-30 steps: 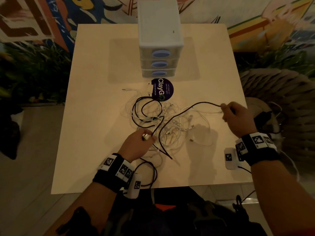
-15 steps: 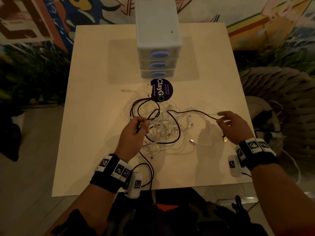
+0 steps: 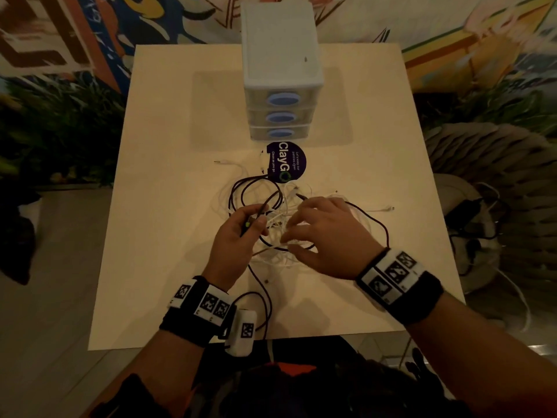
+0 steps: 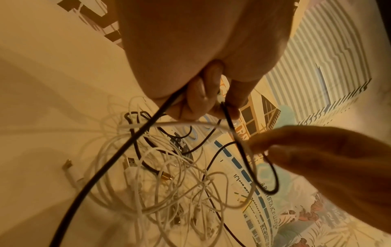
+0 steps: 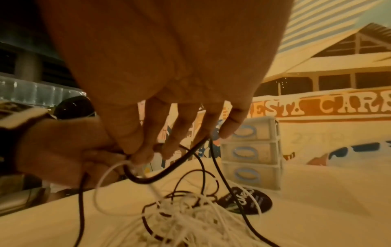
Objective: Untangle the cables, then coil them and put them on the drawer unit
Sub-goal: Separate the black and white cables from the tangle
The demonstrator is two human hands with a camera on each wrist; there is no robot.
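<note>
Your right hand [image 3: 328, 236] moved in over the white cables [image 3: 280, 233], fingers loose; left hand [image 3: 238, 236] pinches the black cable [image 3: 378, 221] end above the desk [image 3: 168, 206].

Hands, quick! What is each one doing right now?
Left hand: pinching the black cable near its plug.
Right hand: fingers spread over the white cables; whether it holds a strand cannot be told.

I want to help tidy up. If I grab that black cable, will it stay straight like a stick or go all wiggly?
Probably wiggly: the black cable lies in loose loops and droops from the left hand pinching it. It looks thin, so likely light. It runs through the white cables, so pulling may drag them along.
</note>
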